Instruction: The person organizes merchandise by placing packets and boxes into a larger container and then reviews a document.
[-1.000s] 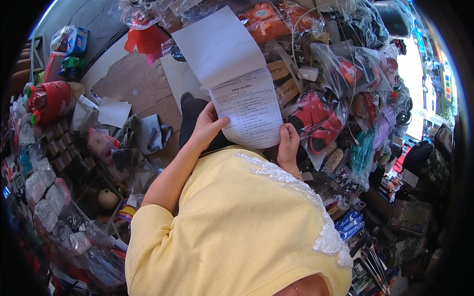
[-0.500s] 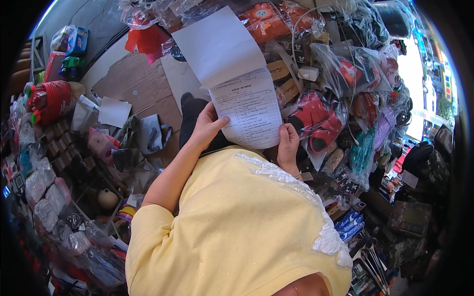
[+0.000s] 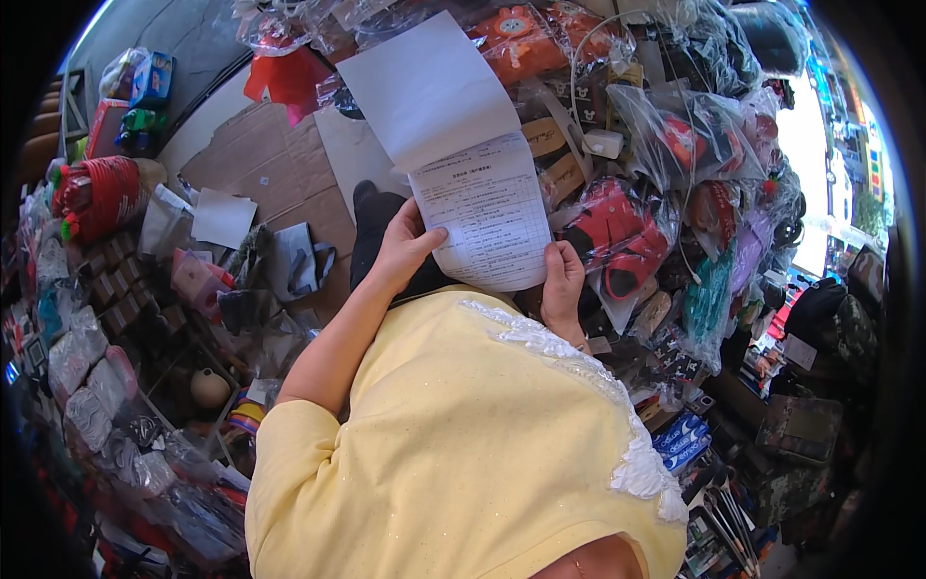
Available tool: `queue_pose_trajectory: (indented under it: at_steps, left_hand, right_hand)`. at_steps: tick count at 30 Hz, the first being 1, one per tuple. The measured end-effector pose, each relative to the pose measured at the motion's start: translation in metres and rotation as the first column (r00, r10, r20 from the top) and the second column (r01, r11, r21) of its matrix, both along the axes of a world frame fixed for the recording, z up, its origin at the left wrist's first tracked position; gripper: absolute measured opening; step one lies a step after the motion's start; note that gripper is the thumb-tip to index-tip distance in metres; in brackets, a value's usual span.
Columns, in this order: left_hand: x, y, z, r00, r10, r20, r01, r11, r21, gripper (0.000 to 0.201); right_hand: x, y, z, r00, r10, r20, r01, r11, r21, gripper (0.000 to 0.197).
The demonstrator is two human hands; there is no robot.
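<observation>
A stack of printed sheets [image 3: 487,217] is spread before me, its page covered with a lined table and text. A blank white top leaf [image 3: 434,92] is folded back away from me. My left hand [image 3: 407,249] grips the lower left edge, with the thumb lying on the page. At the lower right edge, my right hand [image 3: 562,285] pinches the sheets between thumb and fingers. Both hands are closed on the paper, and the fingers beneath it are hidden.
Red slippers [image 3: 612,232] in clear plastic lie just right of the paper. More bagged goods [image 3: 690,135] pile up beyond. Flattened cardboard [image 3: 275,174] covers the floor ahead. To the left are a grey bag [image 3: 297,261], small boxes [image 3: 121,280] and a red bundle [image 3: 101,201].
</observation>
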State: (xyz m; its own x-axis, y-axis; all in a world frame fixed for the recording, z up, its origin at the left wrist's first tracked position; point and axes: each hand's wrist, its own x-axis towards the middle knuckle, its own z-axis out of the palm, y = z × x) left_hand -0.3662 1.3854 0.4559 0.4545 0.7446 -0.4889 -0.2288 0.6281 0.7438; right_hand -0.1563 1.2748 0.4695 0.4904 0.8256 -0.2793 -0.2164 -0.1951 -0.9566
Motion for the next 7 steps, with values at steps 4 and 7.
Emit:
queue_pose_trajectory:
  at_steps: [4, 7]
  left_hand:
    - [-0.0009, -0.0002, -0.0016, 1.0, -0.002, -0.003, 0.002, 1.0, 0.007, 0.053]
    - [-0.0011, -0.0003, -0.0015, 1.0, -0.004, -0.005, 0.004, 1.0, 0.0, 0.053]
  right_hand:
    - [-0.001, 0.0006, 0.0016, 1.0, -0.002, -0.011, 0.002, 1.0, 0.002, 0.019]
    - [-0.0015, 0.0006, 0.0025, 1.0, 0.0, -0.009, 0.0, 1.0, -0.002, 0.018]
